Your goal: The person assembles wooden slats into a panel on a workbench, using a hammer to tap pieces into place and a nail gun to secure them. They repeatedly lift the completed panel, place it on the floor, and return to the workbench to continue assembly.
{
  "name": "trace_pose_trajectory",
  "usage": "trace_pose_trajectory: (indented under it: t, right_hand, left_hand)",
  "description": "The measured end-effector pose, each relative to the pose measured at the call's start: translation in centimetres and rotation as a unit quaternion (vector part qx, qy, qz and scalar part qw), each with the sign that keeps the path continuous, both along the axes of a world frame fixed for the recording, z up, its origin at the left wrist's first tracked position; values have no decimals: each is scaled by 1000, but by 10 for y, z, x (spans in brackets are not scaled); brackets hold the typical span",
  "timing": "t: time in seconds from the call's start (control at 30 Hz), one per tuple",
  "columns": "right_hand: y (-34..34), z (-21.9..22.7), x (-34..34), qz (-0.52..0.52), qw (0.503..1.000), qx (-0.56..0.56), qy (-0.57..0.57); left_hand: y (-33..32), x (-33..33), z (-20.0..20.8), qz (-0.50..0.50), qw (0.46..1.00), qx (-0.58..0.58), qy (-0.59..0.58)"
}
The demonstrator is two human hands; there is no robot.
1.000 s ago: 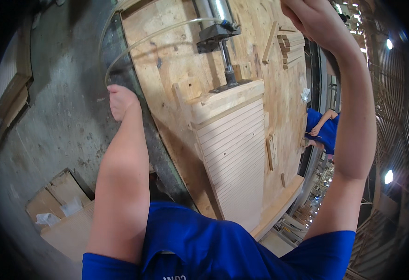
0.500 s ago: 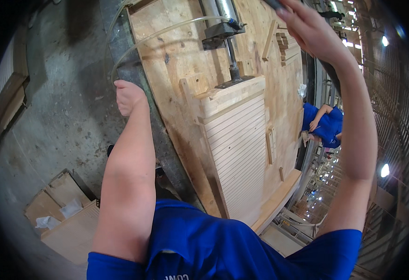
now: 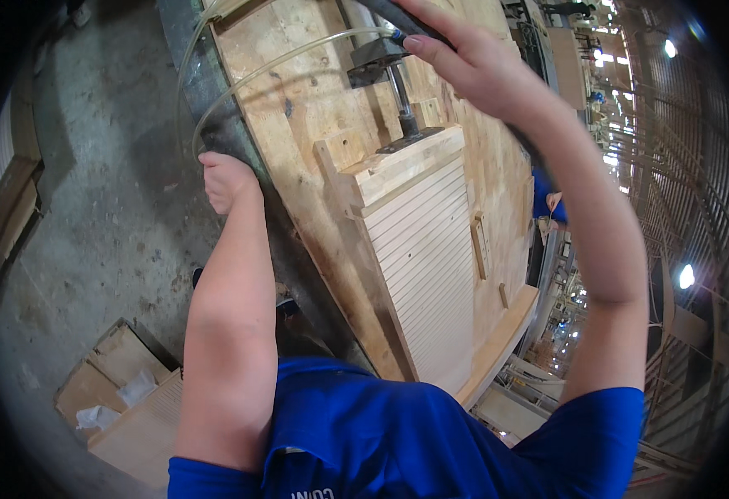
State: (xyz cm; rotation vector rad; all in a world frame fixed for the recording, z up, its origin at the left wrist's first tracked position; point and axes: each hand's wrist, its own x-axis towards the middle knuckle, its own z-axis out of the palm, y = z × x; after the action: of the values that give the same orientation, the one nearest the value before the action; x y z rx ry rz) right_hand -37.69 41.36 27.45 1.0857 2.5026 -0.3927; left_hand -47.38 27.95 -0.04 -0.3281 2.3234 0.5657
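My left hand [image 3: 230, 181] is closed in a fist at the left edge of the wooden workbench [image 3: 298, 200], beside a clear air hose [image 3: 277, 60]. What it grips, if anything, is hidden. My right hand [image 3: 481, 75] is raised over the far part of the bench, wrapped round a dark, bar-like handle [image 3: 402, 18]; its far end runs out of view. Below it, a pneumatic cylinder's rod [image 3: 399, 90] ends in a plate on a pale wooden block [image 3: 410, 166]. That block lies against a stack of narrow pale slats [image 3: 427, 266], lined up like a panel.
Small wooden blocks [image 3: 480, 245] are fixed along the slats' right side. A wooden rail [image 3: 498, 341] borders the bench's near right. Cardboard and boards [image 3: 123, 374] lie on the floor at lower left. Another person in blue [image 3: 546, 198] is partly hidden behind my right arm.
My right hand has swung left and nearer with the dark handle, now over the cylinder. My left hand stays closed at the bench edge. The view has shifted slightly.
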Motion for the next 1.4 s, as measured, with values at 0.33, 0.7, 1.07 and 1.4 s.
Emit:
trace_pose_trajectory:
  t: [0.33, 0.7, 1.07, 1.4]
  right_hand:
    - [-59, -45, 79, -142, 963, -228, 16]
    - [-21, -204, -5, -424, 678, -380, 464]
    - [-144, -170, 99, -371, 759, -50, 534]
    - [-521, -191, 251, -551, 753, -120, 338]
  left_hand:
    - [2, -3, 1, 17, 1000, 5, -9]
    - [6, 8, 8, 9, 1000, -11, -7]
    - [-3, 16, -21, 30, 996, 75, 35]
    - [-21, -4, -29, 150, 934, 303, -114]
